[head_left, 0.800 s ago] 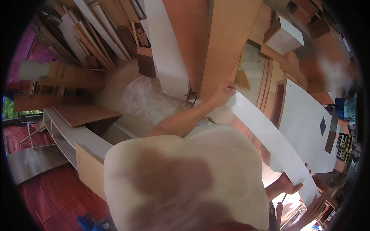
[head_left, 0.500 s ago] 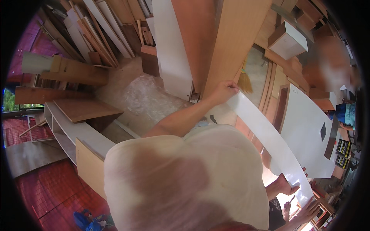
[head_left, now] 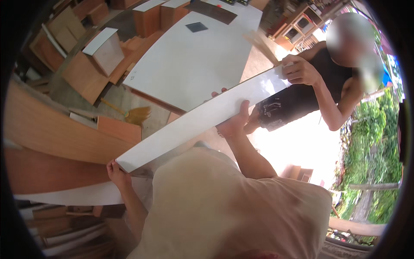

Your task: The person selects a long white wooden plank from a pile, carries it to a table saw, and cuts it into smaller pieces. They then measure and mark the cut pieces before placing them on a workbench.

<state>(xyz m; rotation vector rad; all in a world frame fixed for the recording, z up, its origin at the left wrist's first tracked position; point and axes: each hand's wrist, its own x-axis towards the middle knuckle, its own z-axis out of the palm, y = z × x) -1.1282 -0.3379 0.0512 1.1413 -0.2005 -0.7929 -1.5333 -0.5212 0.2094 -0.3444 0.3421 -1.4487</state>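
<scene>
A long, narrow white board point(head_left: 181, 126) runs diagonally from lower left to upper right in front of me. My left hand point(head_left: 119, 172) is closed on its lower-left end. My right hand point(head_left: 233, 121) grips it farther along, thumb on the white face and some fingertips showing over the far edge. A co-worker point(head_left: 322, 80) in a dark sleeveless top stands at the right, with a hand point(head_left: 297, 71) closed on the upper-right end of the board.
A large white panel point(head_left: 168, 64) with dark pieces on it lies ahead. Wooden boxes point(head_left: 108, 56), a straw broom point(head_left: 136, 115) and leaning boards point(head_left: 47, 168) are to the left. Bright ground point(head_left: 297, 142) and greenery point(head_left: 371, 151) show at the right.
My view has swung right, bringing the co-worker and greenery into sight. The board now slopes upward to the right instead of downward, still held by both my hands.
</scene>
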